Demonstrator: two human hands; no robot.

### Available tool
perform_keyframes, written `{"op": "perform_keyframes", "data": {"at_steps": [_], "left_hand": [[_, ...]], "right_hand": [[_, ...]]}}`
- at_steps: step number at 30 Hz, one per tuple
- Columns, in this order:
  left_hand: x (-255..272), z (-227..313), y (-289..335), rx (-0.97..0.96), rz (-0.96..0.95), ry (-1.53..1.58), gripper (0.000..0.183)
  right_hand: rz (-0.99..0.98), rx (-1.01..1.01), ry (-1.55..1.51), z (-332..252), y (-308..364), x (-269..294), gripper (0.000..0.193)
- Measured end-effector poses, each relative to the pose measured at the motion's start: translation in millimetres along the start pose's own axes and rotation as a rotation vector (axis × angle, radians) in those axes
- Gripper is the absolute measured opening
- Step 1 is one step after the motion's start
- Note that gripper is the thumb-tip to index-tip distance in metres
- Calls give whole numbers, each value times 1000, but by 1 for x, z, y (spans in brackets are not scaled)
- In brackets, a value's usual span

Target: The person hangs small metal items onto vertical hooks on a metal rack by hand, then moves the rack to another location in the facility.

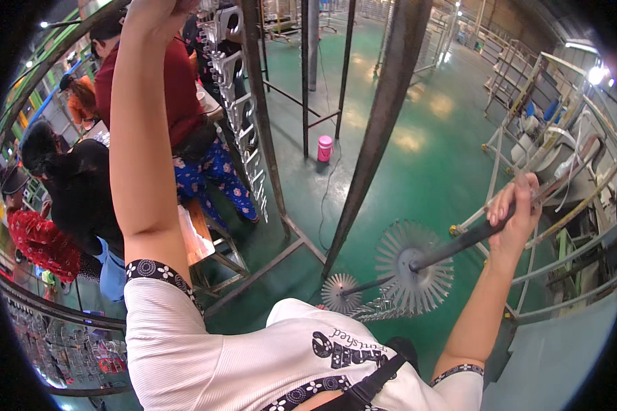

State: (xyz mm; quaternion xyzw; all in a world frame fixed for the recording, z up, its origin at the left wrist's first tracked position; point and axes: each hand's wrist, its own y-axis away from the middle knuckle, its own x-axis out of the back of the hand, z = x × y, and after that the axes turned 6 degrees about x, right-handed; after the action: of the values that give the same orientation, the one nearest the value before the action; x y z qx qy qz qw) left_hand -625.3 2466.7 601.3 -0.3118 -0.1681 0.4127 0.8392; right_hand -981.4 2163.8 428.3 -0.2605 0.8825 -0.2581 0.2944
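Fingers of the right hand (517,215) wrapped around the dark end of a long grey metal rod (459,246), held out to the right side above a glossy green floor (418,185). Along the rod, a large grey metal disc (402,275) cut into radial blades, and farther down, toward the far end, a smaller disc (334,296) of the same kind. Left arm raised high, the left hand (164,12) cropped by the upper edge, its hold impossible to tell, near a hanging row of silvery metal pieces (240,103) beside dark upright steel posts (384,103). Across the chest of a white ribbed short-sleeved shirt (178,349), black printed lettering (349,351), upside down in this view. Beyond the posts, a lidded bright pink bucket (325,148). At left, co-workers close together, among them a person in a dark red top and blue floral trousers (209,175), near a wooden stool (200,240).
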Motion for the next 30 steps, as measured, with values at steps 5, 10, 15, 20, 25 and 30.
{"op": "perform_keyframes", "data": {"at_steps": [5,10,15,20,25,30], "left_hand": [[-72,-48,67,145,31,51,21],[-90,-85,140,297,-115,156,13],[-129,-130,201,453,-332,256,17],[-167,-171,254,506,-533,353,10],[-196,-207,295,643,-688,505,3],[-205,-230,321,675,-776,442,4]], "right_hand": [[-38,-42,24,6,-3,10,15],[-62,-57,34,5,-1,3,11],[-120,-52,-3,1,-8,8,10],[-164,-51,-26,4,-13,12,10],[-169,-50,-20,4,-14,16,9],[-178,-64,-80,11,-6,10,9]]}}
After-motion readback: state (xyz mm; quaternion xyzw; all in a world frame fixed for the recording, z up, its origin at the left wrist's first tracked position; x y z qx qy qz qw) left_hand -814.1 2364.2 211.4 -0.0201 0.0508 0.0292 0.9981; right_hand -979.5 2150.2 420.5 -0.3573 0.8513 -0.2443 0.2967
